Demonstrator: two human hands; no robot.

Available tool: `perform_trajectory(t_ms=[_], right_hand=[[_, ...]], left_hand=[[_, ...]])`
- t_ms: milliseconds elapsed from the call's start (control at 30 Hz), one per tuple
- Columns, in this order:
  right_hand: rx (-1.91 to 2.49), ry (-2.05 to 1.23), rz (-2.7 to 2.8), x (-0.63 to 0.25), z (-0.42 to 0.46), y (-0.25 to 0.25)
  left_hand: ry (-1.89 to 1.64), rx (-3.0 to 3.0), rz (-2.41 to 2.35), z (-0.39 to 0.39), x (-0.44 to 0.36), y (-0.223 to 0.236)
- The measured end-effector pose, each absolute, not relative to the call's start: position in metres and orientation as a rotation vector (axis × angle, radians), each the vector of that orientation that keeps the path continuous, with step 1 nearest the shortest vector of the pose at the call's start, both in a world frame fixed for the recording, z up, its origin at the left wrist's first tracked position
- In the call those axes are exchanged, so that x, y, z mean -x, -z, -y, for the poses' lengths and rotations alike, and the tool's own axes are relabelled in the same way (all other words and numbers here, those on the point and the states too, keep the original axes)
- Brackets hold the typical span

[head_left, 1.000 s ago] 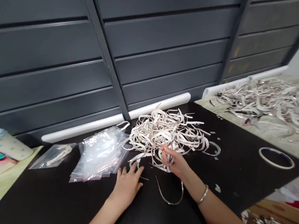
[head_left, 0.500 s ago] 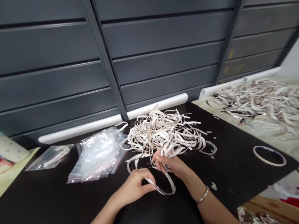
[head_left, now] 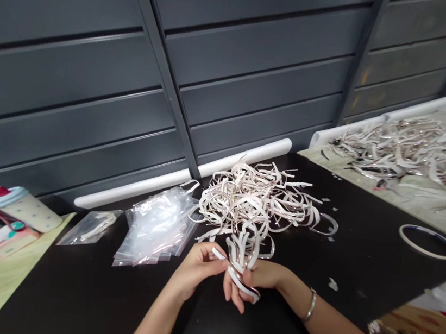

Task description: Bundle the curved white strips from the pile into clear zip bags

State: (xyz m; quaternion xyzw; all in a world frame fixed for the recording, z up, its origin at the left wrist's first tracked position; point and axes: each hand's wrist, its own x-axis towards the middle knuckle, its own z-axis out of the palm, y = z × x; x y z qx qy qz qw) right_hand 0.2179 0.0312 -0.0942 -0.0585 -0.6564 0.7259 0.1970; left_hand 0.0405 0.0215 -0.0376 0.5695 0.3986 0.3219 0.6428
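Curled foil-backed white strip (head_left: 243, 279), pinched between the curled fingers of the left hand (head_left: 197, 265) and right hand (head_left: 262, 276), touching both; tangled strip pile (head_left: 254, 209) just beyond at 12 o'clock, zip bags (head_left: 157, 229) at 10 o'clock.

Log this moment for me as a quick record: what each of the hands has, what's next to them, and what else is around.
left hand: pinching one end of a curved white-and-silver strip
right hand: gripping the same strip; metal bangle on the wrist
nearest: tangled pile of similar strips on a black table
beside pile: clear zip bags
rest: roll of tape, strips spread on a sheet, dotted tumbler
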Motion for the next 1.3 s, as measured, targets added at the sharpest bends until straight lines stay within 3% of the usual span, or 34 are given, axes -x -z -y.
perform_trajectory(t_ms=[300, 500, 567, 800, 1100, 1300], right_hand=[[0.272, -2.047, 1.848, -0.209, -0.025, 0.094], [0.789, -1.114, 1.062, -0.216, -0.032, 0.088], [0.823, -0.958, 0.813, -0.221, -0.038, 0.087], [0.47, -1.564, 1.126, -0.207, -0.038, 0.106], [0.465, -1.553, 1.401, -0.205, -0.023, 0.097], [0.517, -1.547, 1.6, -0.205, -0.017, 0.092]], left_hand=[[-0.8, -1.241, -0.901, -0.018, -0.047, 0.037], [-1.054, -0.668, -0.864, -0.021, -0.031, 0.033], [-1.176, -0.411, -0.83, -0.024, -0.028, 0.033], [-1.034, -0.103, -0.661, -0.019, -0.049, 0.057], [-0.725, -0.218, -0.873, -0.018, -0.058, 0.077], [-0.744, -0.329, -0.907, -0.018, -0.059, 0.085]])
